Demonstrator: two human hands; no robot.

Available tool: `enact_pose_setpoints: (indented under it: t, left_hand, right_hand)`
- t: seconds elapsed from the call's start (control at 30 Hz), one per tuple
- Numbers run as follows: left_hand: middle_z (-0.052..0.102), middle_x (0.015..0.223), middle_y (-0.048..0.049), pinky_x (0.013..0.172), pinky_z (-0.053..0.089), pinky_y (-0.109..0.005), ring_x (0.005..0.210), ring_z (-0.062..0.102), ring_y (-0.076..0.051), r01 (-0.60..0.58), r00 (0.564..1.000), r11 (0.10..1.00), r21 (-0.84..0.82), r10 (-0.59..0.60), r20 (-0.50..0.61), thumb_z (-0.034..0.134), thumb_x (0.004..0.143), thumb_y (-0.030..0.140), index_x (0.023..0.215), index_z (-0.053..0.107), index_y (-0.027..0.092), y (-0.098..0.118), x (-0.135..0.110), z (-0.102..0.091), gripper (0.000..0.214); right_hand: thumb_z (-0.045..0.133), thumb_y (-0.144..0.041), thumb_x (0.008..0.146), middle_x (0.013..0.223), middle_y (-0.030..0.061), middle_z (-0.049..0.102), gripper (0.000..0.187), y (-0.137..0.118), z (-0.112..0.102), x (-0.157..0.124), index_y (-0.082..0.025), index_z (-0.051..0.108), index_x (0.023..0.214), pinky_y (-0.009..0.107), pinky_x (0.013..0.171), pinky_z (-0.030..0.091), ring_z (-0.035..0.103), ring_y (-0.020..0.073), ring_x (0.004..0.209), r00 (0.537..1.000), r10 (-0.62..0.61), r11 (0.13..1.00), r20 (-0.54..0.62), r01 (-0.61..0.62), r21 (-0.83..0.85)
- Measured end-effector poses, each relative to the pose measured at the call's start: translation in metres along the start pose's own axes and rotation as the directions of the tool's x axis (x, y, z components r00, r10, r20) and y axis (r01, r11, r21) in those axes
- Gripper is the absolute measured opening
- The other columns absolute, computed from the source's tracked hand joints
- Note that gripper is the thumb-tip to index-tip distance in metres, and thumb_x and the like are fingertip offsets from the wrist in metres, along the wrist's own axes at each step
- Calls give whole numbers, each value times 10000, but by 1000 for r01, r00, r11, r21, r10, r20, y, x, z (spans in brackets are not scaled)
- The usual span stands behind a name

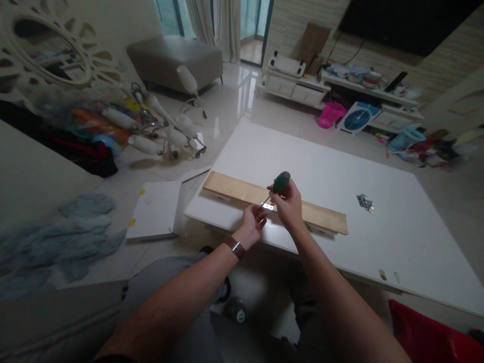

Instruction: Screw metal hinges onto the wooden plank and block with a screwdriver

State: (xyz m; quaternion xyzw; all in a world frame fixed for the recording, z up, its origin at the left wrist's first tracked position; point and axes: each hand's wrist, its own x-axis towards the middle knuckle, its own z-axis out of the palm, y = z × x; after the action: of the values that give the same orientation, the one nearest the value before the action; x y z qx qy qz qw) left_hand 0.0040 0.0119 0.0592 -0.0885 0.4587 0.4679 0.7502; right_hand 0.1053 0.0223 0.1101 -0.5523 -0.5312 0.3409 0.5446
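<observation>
A long pale wooden board (234,190) lies across the near part of a large white panel (325,166). My right hand (289,204) is closed round a green-handled screwdriver (280,182), held tilted with its tip down at a small metal hinge (267,206) on the board's near edge. My left hand (252,222), with a brown watch strap on the wrist, is closed in a pinch at that hinge, steadying it. A small heap of metal hardware (365,202) rests on the panel to the right.
A smaller white panel (156,210) lies on the floor to the left, with a chandelier (162,131) and a grey ottoman (176,60) beyond. A pink basket (330,114), a fan (357,118) and a low white cabinet (291,83) stand at the back. Something red (427,335) sits bottom right.
</observation>
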Motion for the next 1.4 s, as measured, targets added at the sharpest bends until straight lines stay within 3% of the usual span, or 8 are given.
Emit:
enact_pose_setpoints:
  t: [0.2,0.47,0.63,0.83,0.97,1.1,1.4]
  left_hand:
    - [646,698,6,566,391,-220,548,576,-94,-16,999,1000,2,16,34,663,756,138,755,584,178,-3,5,-3,88]
    - [641,694,4,563,402,-224,549,581,-96,1,1000,1000,6,0,-10,603,803,133,759,581,173,0,0,-1,63]
    - [661,722,-6,560,396,-225,557,585,-96,-12,1000,1000,20,12,11,650,784,144,773,606,170,0,0,-1,53]
    - [666,723,-3,560,401,-221,547,579,-88,-10,1000,1000,8,10,-11,615,824,136,768,611,165,0,-3,1,63]
    - [650,704,4,555,395,-217,535,572,-83,-6,1000,1000,5,6,-9,594,837,127,753,597,161,0,-4,2,91]
    - [651,700,5,562,397,-220,542,576,-91,-7,1000,1000,2,7,9,626,790,132,763,588,174,0,0,0,63]
    - [652,711,5,572,394,-227,549,585,-95,-15,1000,1000,5,14,25,651,772,158,768,583,178,-2,6,-4,70]
  right_hand:
    - [707,-299,800,1016,31,766,245,-2,2,-1,-252,577,1002,301,589,552,601,134,660,1000,-8,1000,-22,8,8]
    - [815,-320,733,822,-7,718,255,3,0,2,-243,610,865,312,600,464,572,144,643,994,-51,990,-97,38,-137]
    - [805,-349,747,829,21,724,243,8,1,2,-237,667,914,372,692,545,663,201,742,991,-23,995,-132,10,-98]
    - [775,-332,769,917,56,767,275,6,3,1,-233,696,1013,407,778,590,722,231,837,994,-1,1000,-112,-2,-23]
    - [777,-359,753,891,49,752,277,2,3,1,-226,689,981,376,703,561,685,216,785,994,42,999,-99,-42,5]
    - [698,-253,740,950,42,758,224,-1,1,0,-231,657,959,329,636,502,645,184,757,999,26,1000,-35,-26,1]
    - [717,-275,797,993,43,784,205,0,2,0,-239,607,965,334,636,508,632,159,705,999,-32,999,-8,32,-2]
